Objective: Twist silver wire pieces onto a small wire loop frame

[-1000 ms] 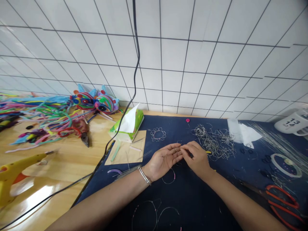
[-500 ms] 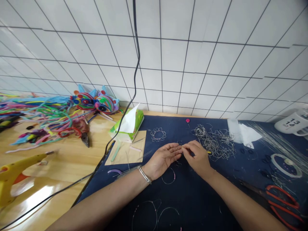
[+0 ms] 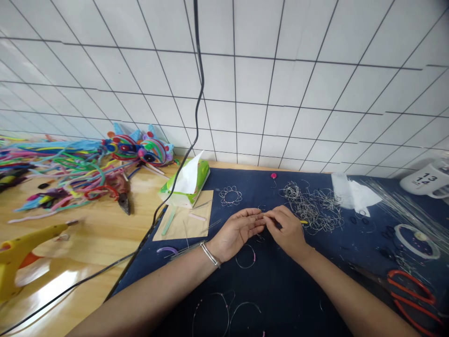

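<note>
My left hand (image 3: 235,234) is turned palm up, a silver bangle on its wrist. Its thumb and fingertips come together at a tiny piece too small to name, while the other fingers stay loosely stretched. My right hand (image 3: 286,231) meets those fingertips in a closed pinch. What lies inside the pinch is hidden. Just below the hands is a thin wire ring (image 3: 254,257) with pink beads. A flower-shaped wire ring (image 3: 230,196) lies beyond my left hand, and a tangle of silver wire (image 3: 315,206) beyond my right.
Left stand a tissue pack (image 3: 201,180), pliers (image 3: 124,203), a yellow glue gun (image 3: 31,250) and colourful pipe cleaners (image 3: 77,159). Right are red-handled scissors (image 3: 412,286), straight wires (image 3: 403,213), a white mug (image 3: 426,180) and a white ring-shaped item (image 3: 398,243). A black cable (image 3: 197,112) hangs in front.
My right fingers have shifted very slightly against my left fingertips. The hands otherwise keep their place, and the things on the table have not moved.
</note>
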Available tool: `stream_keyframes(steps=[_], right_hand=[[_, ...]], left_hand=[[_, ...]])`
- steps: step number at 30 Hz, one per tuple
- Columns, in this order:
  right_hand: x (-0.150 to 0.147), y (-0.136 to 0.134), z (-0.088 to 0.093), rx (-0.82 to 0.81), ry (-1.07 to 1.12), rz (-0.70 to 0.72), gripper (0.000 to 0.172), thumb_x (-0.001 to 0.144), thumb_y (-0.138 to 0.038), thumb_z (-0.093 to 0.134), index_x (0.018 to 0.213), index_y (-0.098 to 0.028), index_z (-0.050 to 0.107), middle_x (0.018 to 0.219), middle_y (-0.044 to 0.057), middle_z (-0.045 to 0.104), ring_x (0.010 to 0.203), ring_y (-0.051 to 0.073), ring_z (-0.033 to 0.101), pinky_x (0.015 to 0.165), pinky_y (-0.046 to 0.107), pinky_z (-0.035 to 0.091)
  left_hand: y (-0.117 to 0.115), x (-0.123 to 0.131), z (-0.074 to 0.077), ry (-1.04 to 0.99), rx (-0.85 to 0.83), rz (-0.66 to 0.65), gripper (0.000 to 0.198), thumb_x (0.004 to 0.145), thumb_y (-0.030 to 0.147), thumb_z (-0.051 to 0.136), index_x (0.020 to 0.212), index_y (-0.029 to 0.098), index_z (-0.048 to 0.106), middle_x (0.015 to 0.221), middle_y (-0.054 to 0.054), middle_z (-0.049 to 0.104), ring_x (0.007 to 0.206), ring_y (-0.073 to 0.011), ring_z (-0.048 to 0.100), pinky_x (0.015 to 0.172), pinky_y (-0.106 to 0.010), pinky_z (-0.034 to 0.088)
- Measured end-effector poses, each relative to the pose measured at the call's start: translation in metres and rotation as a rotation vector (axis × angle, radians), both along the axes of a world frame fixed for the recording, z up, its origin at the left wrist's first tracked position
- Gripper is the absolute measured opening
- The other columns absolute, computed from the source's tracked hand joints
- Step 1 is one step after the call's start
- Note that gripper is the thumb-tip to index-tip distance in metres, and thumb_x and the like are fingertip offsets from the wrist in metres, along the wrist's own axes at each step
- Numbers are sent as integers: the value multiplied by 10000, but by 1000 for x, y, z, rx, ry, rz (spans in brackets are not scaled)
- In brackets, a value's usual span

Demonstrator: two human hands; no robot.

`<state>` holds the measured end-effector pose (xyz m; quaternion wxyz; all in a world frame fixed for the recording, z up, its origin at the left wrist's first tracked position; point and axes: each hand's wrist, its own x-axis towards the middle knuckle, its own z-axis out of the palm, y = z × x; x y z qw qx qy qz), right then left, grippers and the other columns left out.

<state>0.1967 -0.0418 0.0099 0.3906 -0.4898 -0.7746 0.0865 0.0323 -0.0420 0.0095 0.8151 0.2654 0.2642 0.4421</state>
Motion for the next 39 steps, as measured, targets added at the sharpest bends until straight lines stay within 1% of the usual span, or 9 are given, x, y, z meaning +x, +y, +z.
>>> stream_keyframes(steps=[7,11,16,21,26,29,33,35,39], right_hand=[[7,7,5,-29,-130,73,171,819,-250,464,905,-207,605,836,39,577,794,135,536,729,261,434],[32,19,13,-107,-400,6,185,811,-303,475,907,-214,605,863,49,575,808,158,529,686,270,418],[58,24,14,-170,-694,30,270,672,-385,631,885,-220,621,813,75,580,808,226,510,688,334,387],[63,13,12,-198,-776,80,335,665,-392,627,950,-218,601,877,101,580,869,263,497,696,363,373],[64,-4,9,-203,-762,93,468,624,-432,642,1034,-222,557,977,108,555,947,278,474,735,365,362],[61,-14,5,-169,-769,27,422,665,-388,612,1044,-218,540,977,107,547,951,270,468,755,368,348],[54,-23,0,-128,-784,-75,255,736,-320,534,959,-198,551,900,104,548,891,252,479,747,371,336],[52,-24,-2,-120,-770,-101,197,753,-311,511,902,-189,553,870,103,546,875,245,481,744,367,334],[50,-24,-6,-102,-753,-130,135,770,-275,478,834,-179,548,835,95,543,856,231,481,745,352,338]], left_hand=[[10,-5,-9,183,114,82,215,742,197,600,940,129,555,966,-91,612,859,-161,594,819,-324,436],[18,-9,-11,300,254,135,212,760,203,571,960,137,547,1012,-99,602,919,-188,582,841,-360,420],[15,-9,-5,385,456,61,220,774,184,532,988,147,563,1018,-88,611,972,-191,561,930,-381,351],[12,-9,-3,520,575,59,233,785,184,490,999,168,580,1041,-69,603,1001,-184,533,943,-364,342],[18,-19,-1,740,666,127,200,770,203,485,926,170,605,905,-47,629,887,-175,556,863,-340,391],[24,-31,10,866,743,68,202,769,226,474,919,172,598,858,-35,621,766,-153,576,753,-299,426],[26,-47,24,1117,957,-104,187,758,220,474,867,206,625,790,-17,620,695,-147,550,658,-259,396],[25,-50,25,1201,1071,-191,165,745,225,494,825,220,639,808,-18,620,740,-162,540,682,-258,372],[22,-47,14,1315,1087,-323,112,697,266,557,758,215,637,790,-32,602,762,-184,525,681,-253,352]])
